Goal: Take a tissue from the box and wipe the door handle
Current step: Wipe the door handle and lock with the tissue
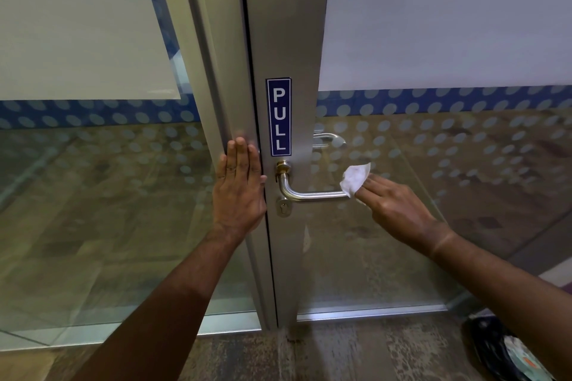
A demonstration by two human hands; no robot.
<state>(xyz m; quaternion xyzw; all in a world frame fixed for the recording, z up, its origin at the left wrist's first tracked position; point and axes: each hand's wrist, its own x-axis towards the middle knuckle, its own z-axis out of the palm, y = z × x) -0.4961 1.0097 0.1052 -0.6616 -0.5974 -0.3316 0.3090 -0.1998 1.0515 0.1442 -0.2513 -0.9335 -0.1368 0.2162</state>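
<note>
A steel lever door handle juts right from a grey metal door stile, with a brass rosette above its bend and a keyhole below. My right hand pinches a crumpled white tissue against the free right end of the lever. My left hand lies flat, fingers together and pointing up, pressed on the door frame just left of the handle. No tissue box is in sight.
A blue PULL sign is stuck on the stile above the handle. Frosted, dotted glass panels flank the stile. A dark bag-like object lies on the floor at the bottom right.
</note>
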